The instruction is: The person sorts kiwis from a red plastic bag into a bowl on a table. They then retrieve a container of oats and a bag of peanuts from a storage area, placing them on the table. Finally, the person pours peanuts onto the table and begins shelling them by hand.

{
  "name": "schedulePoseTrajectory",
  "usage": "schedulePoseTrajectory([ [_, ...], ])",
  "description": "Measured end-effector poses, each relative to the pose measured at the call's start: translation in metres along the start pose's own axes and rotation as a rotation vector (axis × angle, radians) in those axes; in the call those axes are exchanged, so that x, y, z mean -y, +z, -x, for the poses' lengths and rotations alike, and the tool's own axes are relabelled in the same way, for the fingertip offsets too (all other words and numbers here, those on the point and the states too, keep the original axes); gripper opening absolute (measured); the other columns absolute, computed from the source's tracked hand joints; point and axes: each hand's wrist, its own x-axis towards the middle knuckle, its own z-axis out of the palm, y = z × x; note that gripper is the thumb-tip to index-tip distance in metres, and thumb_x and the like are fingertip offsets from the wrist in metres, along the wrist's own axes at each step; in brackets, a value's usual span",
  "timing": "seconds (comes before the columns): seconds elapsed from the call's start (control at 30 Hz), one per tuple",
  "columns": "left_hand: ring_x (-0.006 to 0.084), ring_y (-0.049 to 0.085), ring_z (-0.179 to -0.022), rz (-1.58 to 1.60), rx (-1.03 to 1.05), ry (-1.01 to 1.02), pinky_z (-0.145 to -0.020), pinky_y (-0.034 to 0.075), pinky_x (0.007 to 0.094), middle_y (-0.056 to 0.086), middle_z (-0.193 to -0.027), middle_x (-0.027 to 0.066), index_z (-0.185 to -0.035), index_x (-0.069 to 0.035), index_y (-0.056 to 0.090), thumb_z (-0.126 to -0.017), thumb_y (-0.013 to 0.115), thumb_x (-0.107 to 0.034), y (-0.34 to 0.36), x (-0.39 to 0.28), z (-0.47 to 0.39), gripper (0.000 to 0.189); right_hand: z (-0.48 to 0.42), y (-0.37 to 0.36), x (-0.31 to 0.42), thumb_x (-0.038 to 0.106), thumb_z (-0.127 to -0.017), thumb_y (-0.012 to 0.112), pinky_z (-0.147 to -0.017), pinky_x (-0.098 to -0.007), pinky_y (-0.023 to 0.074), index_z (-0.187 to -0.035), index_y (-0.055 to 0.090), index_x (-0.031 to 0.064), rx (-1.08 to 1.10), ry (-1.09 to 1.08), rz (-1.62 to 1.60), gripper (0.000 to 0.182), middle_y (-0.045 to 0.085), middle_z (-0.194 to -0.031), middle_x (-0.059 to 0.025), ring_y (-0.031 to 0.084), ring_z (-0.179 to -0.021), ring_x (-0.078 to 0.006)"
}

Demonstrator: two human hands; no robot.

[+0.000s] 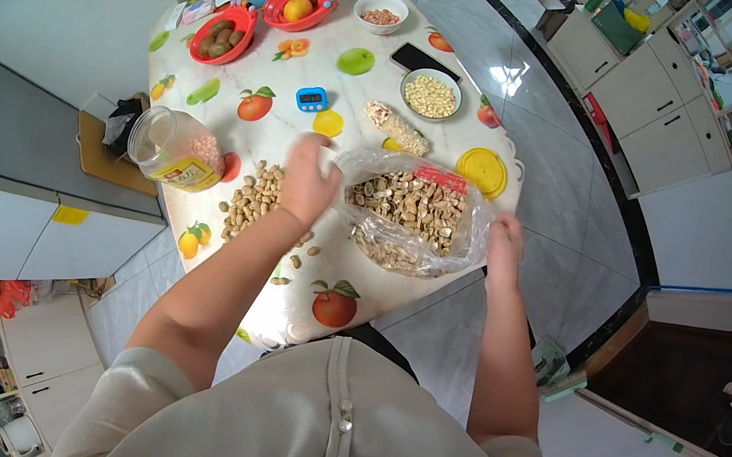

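Observation:
A clear plastic bag (473,247) of peanut shells lies on the fruit-print tablecloth (315,183) near the table's right edge. My right hand (506,246) is at the bag's right side, its fingers closed on the plastic. Slightly blurred, my left hand (309,178) is raised beside the bag's left rim; whether it touches the plastic cannot be told. A pile of unshelled peanuts (255,198) spreads left of that hand and partly behind it. A corn cob (397,127), largely stripped, rests beyond the bag, near a bowl of pale kernels (430,97).
A plastic jar with pink contents (178,150) lies at the left edge. Behind are a blue timer (311,99), a yellow lid (482,171), a phone (425,61), a bowl of peanut kernels (380,15) and red fruit baskets (222,36). Jars and packets crowd the far left corner.

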Motion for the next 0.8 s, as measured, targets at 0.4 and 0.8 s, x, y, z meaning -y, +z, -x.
schedulePoseTrajectory([
  [0.4, 0.0264, 0.053, -0.109, -0.461, 1.512, 0.35, -0.101, 0.026, 0.0558, 0.056, -0.112, 0.0109, -0.121, -0.021, 0.055, -0.078, 0.052, -0.009, -0.002, -0.067, 0.068, 0.045, -0.027, 0.096, 0.038, 0.017, -0.082, 0.055, -0.108, -0.0367, 0.0242, -0.14, 0.031, 0.015, 0.434, -0.224, 0.881, 0.063, 0.024, -0.146, -0.0173, 0.028, -0.132, -0.0333],
  [0.8, 0.0364, 0.053, -0.104, 0.255, 0.591, 0.063, -0.093, 0.043, 0.0371, 0.053, -0.114, 0.0199, -0.106, 0.0, 0.057, -0.071, 0.048, 0.005, -0.005, -0.034, 0.058, 0.037, 0.041, 0.064, 0.014, 0.012, -0.082, 0.055, -0.064, -0.0415, 0.0461, -0.085, 0.058, 0.004, 0.559, -0.456, 0.801, 0.009, 0.061, -0.078, -0.0167, 0.058, -0.074, -0.0351],
])
